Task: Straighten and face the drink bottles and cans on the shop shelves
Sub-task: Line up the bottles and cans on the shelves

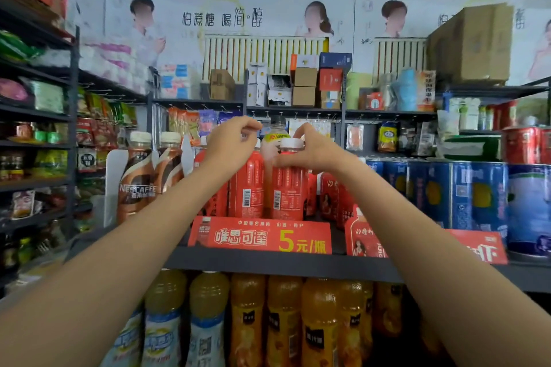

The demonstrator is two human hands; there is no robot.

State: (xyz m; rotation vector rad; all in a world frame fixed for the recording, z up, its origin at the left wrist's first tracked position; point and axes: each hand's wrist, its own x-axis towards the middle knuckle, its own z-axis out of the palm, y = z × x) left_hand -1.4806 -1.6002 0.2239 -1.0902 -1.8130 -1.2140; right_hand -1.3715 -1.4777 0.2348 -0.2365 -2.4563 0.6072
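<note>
I see both arms reaching up to the middle shelf (268,262), where the red bottles stand in a group behind a red price sign (262,235). My right hand (310,152) holds the neck of the front red bottle (287,188), just under its white cap (291,143); the thumb and the fingers are curled round it. This bottle stands upright, and its back label with a barcode is turned to me. My left hand (231,143) is over the top of the second red bottle (247,188), which stands just beside the first one on the left and also shows its barcode side. The fingers of this hand are curled and the fingertips are brought together, but the hand covers the cap, so I cannot tell if it really pinches something. Between the two hands, further back, a pale bottle with a dark cap (275,134) stands higher than the red ones.

To the left of the red group stand two brown coffee bottles (140,176) with cream caps. To the right there is a row of blue cans (432,191), touching each other. On the shelf below, orange juice bottles (283,316) stand close together, with some pale-labelled bottles (167,319) at their left.
</note>
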